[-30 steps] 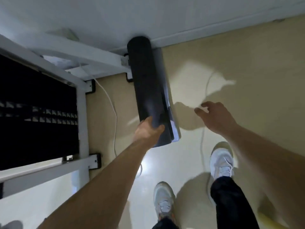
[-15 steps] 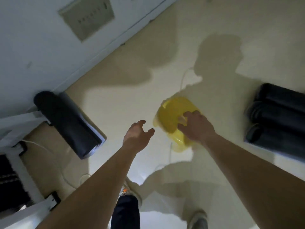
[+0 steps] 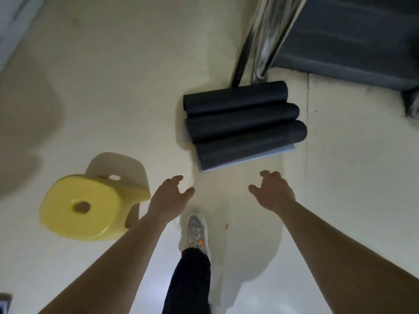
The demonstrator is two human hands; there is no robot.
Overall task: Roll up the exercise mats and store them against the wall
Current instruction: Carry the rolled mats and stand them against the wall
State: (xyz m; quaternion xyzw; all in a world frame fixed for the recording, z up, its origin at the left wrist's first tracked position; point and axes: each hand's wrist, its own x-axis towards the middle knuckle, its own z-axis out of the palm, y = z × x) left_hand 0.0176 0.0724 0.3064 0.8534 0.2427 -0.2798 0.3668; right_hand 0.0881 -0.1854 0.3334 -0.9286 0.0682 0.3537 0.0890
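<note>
Three rolled mats [image 3: 244, 123], dark foam, side by side on floor [image 3: 136, 109] just ahead of empty left hand [image 3: 169, 196] and right hand [image 3: 272, 193], fingers loosely spread; probably light, soft, prone to unrolling; best clasped round the roll near both ends.
</note>
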